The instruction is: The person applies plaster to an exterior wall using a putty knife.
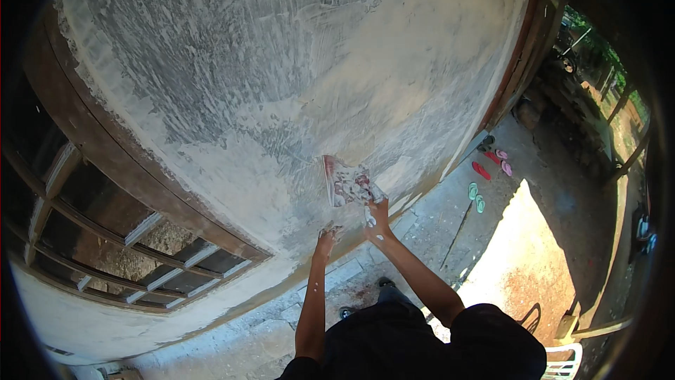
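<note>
A flat, reddish putty spreader, heavily smeared with white, is against or just in front of the lower wall. My right hand is closed around its lower right corner, with white smears on the skin. Lower and to the left, my left hand is raised close to the wall, its fingers small and dark in the picture; whether they hold anything cannot be made out. The wall is covered in patchy grey and white coating with streaky marks, with a creamier area toward the right.
A brown-framed window with panes stands at left. Brown wooden trim edges the wall at right. Green sandals and red and pink sandals lie on the concrete floor. A white plastic chair shows at lower right.
</note>
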`<move>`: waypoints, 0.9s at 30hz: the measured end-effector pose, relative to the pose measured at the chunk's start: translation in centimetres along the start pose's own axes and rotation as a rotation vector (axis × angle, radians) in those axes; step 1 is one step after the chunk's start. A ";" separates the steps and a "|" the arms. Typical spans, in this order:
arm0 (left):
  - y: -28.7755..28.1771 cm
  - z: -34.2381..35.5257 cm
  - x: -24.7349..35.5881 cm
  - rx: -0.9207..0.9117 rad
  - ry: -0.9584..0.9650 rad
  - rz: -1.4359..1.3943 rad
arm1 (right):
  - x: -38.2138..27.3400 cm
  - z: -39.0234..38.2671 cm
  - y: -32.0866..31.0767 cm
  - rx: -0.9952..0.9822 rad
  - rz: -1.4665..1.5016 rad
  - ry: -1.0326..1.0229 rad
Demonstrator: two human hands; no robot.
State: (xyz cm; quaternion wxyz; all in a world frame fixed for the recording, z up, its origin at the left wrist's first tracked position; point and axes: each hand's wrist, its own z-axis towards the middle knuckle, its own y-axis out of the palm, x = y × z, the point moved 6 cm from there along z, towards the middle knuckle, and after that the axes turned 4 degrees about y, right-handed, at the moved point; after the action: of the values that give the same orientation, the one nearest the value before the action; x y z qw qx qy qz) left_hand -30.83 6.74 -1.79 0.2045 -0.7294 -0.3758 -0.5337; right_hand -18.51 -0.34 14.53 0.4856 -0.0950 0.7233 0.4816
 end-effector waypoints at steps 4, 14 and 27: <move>-2.0 -1.6 -0.8 0.031 0.210 0.136 | -2.9 -0.1 2.0 -0.183 0.318 0.140; -3.6 -6.2 2.6 0.429 0.417 -0.143 | 5.9 1.9 -1.6 -0.372 0.113 0.408; -2.5 -9.8 3.2 0.697 0.349 0.144 | 0.5 2.6 1.6 -0.529 0.601 0.816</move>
State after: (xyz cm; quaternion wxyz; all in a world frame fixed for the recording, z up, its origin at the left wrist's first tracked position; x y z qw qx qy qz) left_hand -38.46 2.51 4.33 0.5376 -0.5393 -0.4418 -0.4744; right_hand -18.22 2.69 14.92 -0.0317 -0.1819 0.7025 0.6873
